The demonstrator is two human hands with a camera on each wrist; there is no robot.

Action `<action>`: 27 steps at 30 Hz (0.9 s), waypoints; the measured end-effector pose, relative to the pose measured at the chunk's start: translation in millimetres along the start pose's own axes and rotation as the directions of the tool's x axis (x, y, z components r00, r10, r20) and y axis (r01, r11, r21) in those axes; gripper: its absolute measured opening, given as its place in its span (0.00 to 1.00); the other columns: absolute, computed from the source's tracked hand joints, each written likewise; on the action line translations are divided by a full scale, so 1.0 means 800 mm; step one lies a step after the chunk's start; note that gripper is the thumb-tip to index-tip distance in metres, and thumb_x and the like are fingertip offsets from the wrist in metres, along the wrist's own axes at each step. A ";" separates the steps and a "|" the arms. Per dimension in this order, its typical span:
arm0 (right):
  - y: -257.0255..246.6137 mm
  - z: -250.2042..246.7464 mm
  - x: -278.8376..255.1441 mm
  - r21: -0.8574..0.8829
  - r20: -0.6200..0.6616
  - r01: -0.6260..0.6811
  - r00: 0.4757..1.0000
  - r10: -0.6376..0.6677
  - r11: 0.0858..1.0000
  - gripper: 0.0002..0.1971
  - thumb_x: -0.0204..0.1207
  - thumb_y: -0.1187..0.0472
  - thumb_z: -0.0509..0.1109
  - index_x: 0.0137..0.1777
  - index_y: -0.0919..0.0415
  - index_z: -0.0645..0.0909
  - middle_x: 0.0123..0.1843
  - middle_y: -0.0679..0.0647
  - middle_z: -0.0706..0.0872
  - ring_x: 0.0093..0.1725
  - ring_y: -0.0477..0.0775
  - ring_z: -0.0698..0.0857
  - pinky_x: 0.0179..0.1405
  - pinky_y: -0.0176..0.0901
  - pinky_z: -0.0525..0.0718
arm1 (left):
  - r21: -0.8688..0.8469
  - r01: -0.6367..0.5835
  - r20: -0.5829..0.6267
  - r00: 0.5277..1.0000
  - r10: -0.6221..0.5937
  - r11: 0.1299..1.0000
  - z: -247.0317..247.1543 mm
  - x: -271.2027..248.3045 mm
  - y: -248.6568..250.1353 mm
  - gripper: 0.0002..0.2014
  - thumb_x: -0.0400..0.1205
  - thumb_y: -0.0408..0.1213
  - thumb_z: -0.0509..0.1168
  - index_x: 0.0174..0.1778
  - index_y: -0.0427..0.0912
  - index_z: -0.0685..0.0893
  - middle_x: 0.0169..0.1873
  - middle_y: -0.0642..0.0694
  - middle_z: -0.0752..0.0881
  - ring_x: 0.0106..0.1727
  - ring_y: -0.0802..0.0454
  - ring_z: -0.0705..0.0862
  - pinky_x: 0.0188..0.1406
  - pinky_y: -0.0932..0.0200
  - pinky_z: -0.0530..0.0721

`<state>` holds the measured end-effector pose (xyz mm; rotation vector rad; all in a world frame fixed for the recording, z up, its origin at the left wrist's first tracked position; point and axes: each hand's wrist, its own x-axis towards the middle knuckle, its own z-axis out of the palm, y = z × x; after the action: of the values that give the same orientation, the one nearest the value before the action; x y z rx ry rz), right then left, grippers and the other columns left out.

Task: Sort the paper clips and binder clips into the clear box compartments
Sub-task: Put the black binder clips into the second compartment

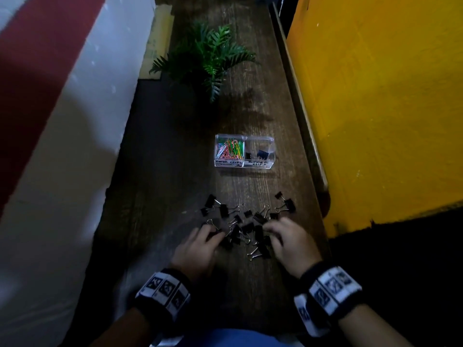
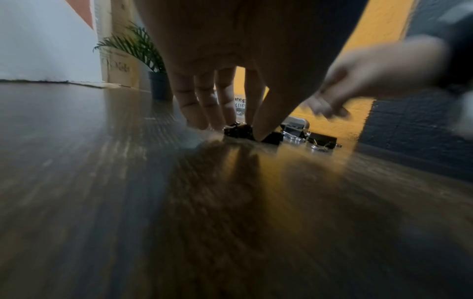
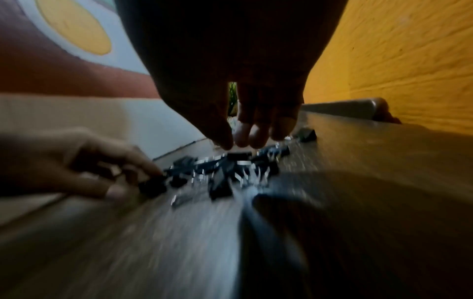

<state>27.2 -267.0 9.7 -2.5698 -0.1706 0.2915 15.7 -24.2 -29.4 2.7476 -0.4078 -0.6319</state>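
Observation:
The clear box (image 1: 244, 164) stands mid-table with coloured paper clips (image 1: 230, 149) in its left compartment and two black binder clips (image 1: 261, 154) in its right. Several loose binder clips (image 1: 246, 227) lie in a pile nearer me. At the pile's left edge my left hand (image 1: 213, 234) reaches down to the table, and its thumb and fingers (image 2: 204, 121) pinch one black clip (image 2: 238, 130). My right hand (image 3: 234, 143) is over the pile's right side. Its thumb and fingertips are drawn close just above a clip (image 3: 239, 156), with nothing held between them.
A potted fern (image 1: 208, 58) stands at the far end of the narrow wooden table (image 1: 175, 159). A yellow wall (image 1: 375, 108) runs along the right edge and a white wall (image 1: 62, 171) along the left. A raised rail (image 3: 343, 109) borders the table's right side.

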 end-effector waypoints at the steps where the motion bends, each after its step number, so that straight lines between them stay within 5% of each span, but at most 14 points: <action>1: 0.004 0.011 -0.015 -0.042 0.033 0.009 0.999 -0.008 0.999 0.16 0.74 0.66 0.71 0.59 0.50 0.84 0.48 0.40 0.78 0.46 0.38 0.77 0.43 0.23 0.70 | -0.004 0.011 0.014 1.000 -0.011 1.000 0.001 0.000 -0.001 0.25 0.82 0.46 0.55 0.77 0.57 0.66 0.71 0.54 0.67 0.68 0.47 0.70 0.58 0.51 0.80; 5: 0.019 0.034 -0.045 -0.158 0.101 0.040 0.995 -0.024 0.987 0.27 0.65 0.67 0.77 0.64 0.50 0.82 0.57 0.46 0.80 0.50 0.46 0.80 0.47 0.32 0.78 | -0.040 -0.011 -0.030 0.999 0.010 0.999 -0.001 -0.008 -0.002 0.22 0.77 0.43 0.59 0.69 0.54 0.77 0.64 0.53 0.75 0.62 0.46 0.77 0.51 0.48 0.84; 8: 0.019 0.035 -0.051 -0.233 0.118 0.086 0.991 -0.060 0.969 0.32 0.58 0.65 0.81 0.64 0.50 0.82 0.58 0.47 0.82 0.47 0.47 0.82 0.43 0.36 0.80 | -0.022 -0.015 -0.049 0.999 0.014 1.000 0.002 -0.016 -0.005 0.22 0.77 0.47 0.53 0.67 0.54 0.78 0.63 0.52 0.76 0.60 0.46 0.78 0.47 0.45 0.86; 15: 0.009 0.029 -0.050 -0.342 0.146 0.156 0.983 -0.112 0.927 0.26 0.54 0.53 0.85 0.55 0.47 0.85 0.53 0.45 0.84 0.46 0.45 0.83 0.41 0.36 0.82 | -0.034 0.040 -0.058 0.997 -0.042 0.999 -0.010 -0.028 0.005 0.19 0.80 0.47 0.58 0.68 0.54 0.76 0.65 0.53 0.71 0.65 0.50 0.73 0.59 0.52 0.80; 21: 0.008 0.023 -0.042 -0.335 0.222 0.246 0.959 -0.177 0.910 0.34 0.50 0.61 0.84 0.61 0.48 0.83 0.63 0.48 0.85 0.48 0.49 0.84 0.42 0.41 0.81 | -0.022 -0.020 -0.140 0.990 0.017 1.000 -0.037 0.002 0.054 0.20 0.81 0.45 0.62 0.70 0.53 0.73 0.61 0.52 0.73 0.63 0.51 0.75 0.56 0.53 0.81; 23: 0.004 0.018 -0.038 -0.353 0.283 0.302 0.937 -0.207 0.886 0.32 0.55 0.62 0.81 0.63 0.48 0.83 0.66 0.49 0.83 0.49 0.51 0.83 0.43 0.42 0.81 | 0.061 -0.081 -0.071 0.994 0.085 0.995 -0.041 0.017 0.066 0.25 0.80 0.39 0.62 0.74 0.53 0.70 0.65 0.50 0.71 0.66 0.48 0.72 0.60 0.51 0.78; 27: 0.009 0.016 -0.030 -0.313 0.366 0.361 0.899 -0.239 0.878 0.25 0.80 0.64 0.60 0.77 0.54 0.69 0.78 0.49 0.71 0.66 0.54 0.74 0.62 0.45 0.69 | 0.245 -0.190 0.096 0.981 0.171 0.951 -0.051 0.038 0.074 0.25 0.80 0.33 0.62 0.75 0.48 0.71 0.68 0.48 0.71 0.68 0.46 0.69 0.66 0.51 0.72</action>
<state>1.0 -270.8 -0.6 -2.7926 -0.8185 0.6024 48.3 -80.2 14.6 2.8830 -0.7993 -0.6756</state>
